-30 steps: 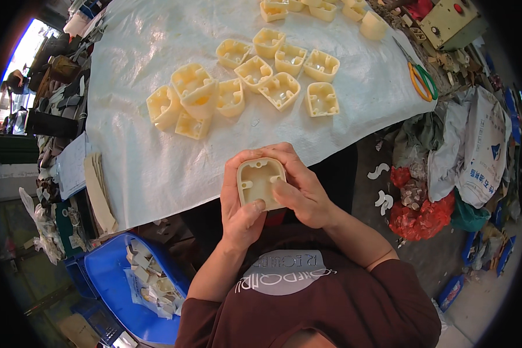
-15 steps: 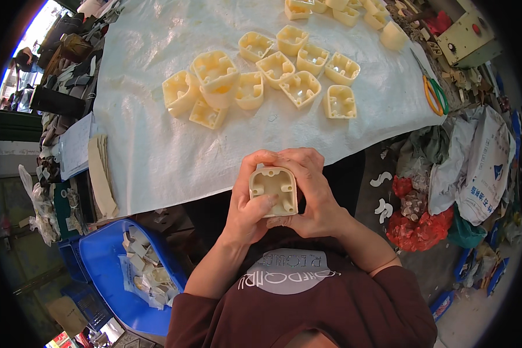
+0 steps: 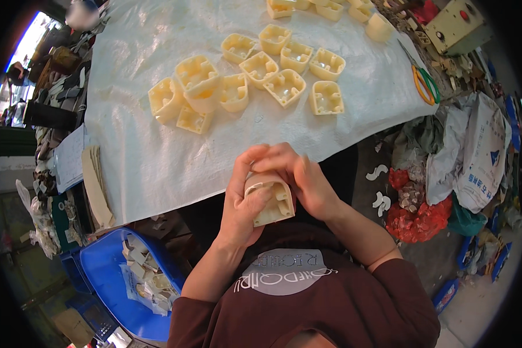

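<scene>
A cream plastic box with one rounded end and small posts inside is held in front of my chest, tilted, open side up. My left hand is closed on it, thumb pressed inside the cavity and fingers round its far side. At the far right of the same box is my right hand, fingers curled over toward the left fingertips. Motion blurs its thumb and fingers, so its grip does not show clearly. Several similar cream boxes lie on the white sheet ahead.
Orange-and-green-handled scissors lie near the sheet's right edge. A blue bin with pale scraps stands at lower left. Red bags and white sacks sit at the right. A metal control box is at the far right.
The box has turned and tilted in my left hand. My right hand has shifted away from its near side, up toward its far end. The view has moved slightly right.
</scene>
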A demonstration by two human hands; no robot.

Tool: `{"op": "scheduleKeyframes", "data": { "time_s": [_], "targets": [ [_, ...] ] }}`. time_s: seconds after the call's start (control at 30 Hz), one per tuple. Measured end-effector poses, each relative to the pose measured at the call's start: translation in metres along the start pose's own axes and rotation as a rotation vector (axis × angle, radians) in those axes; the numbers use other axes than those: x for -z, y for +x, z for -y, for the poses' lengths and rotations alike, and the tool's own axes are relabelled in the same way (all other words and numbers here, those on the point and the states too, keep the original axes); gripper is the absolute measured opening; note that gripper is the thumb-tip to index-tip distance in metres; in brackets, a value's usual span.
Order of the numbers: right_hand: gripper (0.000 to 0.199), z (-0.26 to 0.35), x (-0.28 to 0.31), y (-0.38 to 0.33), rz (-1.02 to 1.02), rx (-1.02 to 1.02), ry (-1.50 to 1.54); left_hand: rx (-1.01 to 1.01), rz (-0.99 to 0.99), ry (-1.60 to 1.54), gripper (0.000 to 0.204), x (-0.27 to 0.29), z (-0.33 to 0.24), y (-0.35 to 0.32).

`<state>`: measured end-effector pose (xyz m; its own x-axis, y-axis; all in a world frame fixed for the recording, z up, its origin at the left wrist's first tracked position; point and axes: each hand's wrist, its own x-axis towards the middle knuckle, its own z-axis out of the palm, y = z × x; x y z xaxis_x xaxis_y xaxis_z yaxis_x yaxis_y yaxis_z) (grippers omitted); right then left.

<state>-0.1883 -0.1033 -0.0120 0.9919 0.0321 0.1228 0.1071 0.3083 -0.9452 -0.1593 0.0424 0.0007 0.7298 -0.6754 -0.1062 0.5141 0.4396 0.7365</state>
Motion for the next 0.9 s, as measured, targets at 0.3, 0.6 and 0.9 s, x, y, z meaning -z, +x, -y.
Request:
{"op": "scheduleKeyframes", "data": {
  "time_s": [0.3, 0.6, 0.9],
  "targets": [
    [0.016, -0.007, 0.004, 0.007, 0.076, 0.112, -0.123, -0.026, -0.211, -0.062, 0.065, -0.018, -0.001, 0.005],
    [0.047, -0.020, -0.014, -0.007, -0.023, 0.354, -0.331, -0.021, -0.299, -0.028, 0.061, -0.013, -0.005, 0.011],
    [0.041, -0.016, -0.014, -0.011, -0.070, 0.229, -0.036, 0.000, -0.195, -0.112, 0.052, -0.014, 0.004, 0.008]
  ]
}}
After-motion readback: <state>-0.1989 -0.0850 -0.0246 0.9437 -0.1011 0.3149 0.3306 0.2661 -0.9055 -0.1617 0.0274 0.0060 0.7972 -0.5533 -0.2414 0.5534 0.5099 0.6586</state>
